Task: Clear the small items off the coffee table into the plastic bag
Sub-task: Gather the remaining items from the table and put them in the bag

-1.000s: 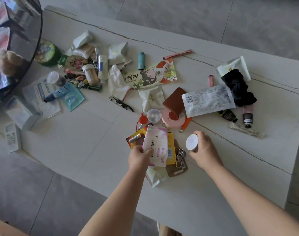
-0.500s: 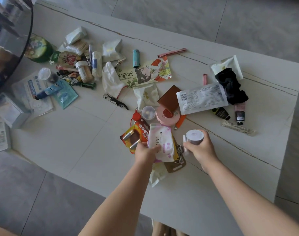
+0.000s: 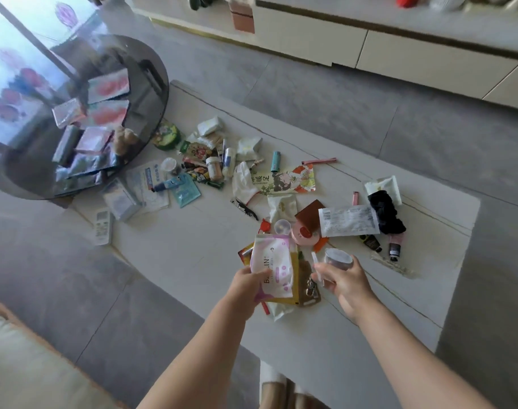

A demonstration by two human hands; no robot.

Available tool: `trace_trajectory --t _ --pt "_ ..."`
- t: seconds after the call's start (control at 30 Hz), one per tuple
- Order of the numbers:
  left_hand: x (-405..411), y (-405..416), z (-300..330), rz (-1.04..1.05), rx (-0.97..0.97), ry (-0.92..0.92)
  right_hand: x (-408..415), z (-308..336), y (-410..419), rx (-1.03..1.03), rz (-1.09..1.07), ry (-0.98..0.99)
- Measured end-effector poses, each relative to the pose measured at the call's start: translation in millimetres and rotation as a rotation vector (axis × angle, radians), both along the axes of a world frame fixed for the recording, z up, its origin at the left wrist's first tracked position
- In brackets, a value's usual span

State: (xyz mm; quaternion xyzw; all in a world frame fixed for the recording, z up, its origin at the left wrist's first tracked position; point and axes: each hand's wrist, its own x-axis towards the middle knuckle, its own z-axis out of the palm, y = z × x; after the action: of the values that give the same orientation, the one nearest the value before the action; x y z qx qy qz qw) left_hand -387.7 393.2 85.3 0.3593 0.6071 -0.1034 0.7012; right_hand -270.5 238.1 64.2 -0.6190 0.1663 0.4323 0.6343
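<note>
My left hand point(image 3: 247, 286) grips a pink and white sachet point(image 3: 273, 265) with a yellow packet behind it, lifted above the pale coffee table point(image 3: 175, 252). My right hand point(image 3: 344, 280) holds a small round white-lidded jar point(image 3: 338, 258) and a thin white stick just above the table. Below them lie a brown tag with keys point(image 3: 309, 286) and a white wrapper point(image 3: 281, 311). Several small items are scattered further back: a pink tape roll point(image 3: 305, 235), a white labelled pouch point(image 3: 348, 221), a black scrunchie point(image 3: 385, 212), a cartoon packet point(image 3: 284, 180). No plastic bag is in view.
A dark round glass table point(image 3: 151, 84) with several packets overlaps the coffee table's far left corner. A remote point(image 3: 101, 227) and a box point(image 3: 120, 199) lie at the left edge. A white cabinet point(image 3: 399, 48) stands across the grey floor; a sofa cushion point(image 3: 24, 370) sits bottom left.
Both hands have lifted their items off the table: the left with the sachet and yellow packet, the right with the jar. The camera has tilted up, showing the cabinet and glass table.
</note>
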Motion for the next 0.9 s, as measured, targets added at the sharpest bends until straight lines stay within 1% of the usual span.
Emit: trace_trajectory --t 0.07,0.27,0.47,0.57,0.67,0.9 --pt "-12 4 26 0.03 0.029 -0.021 -5 26 8 0.05 0.039 -0.001" --pt "-73 27 115 0.228 0.111 -0.08 -47 116 56 0.21 0.2 -0.008" --pt "-155 60 187 0.474 0.183 -0.174 -112 177 119 0.243 0.429 0.0" --pt "-205 78 213 0.563 0.232 -0.203 -152 200 155 0.235 0.538 0.017" --pt "-258 98 232 0.663 0.275 -0.223 -198 219 193 0.244 0.637 -0.007" --pt "-389 153 266 0.877 0.358 -0.262 -328 255 281 0.288 0.886 -0.051"
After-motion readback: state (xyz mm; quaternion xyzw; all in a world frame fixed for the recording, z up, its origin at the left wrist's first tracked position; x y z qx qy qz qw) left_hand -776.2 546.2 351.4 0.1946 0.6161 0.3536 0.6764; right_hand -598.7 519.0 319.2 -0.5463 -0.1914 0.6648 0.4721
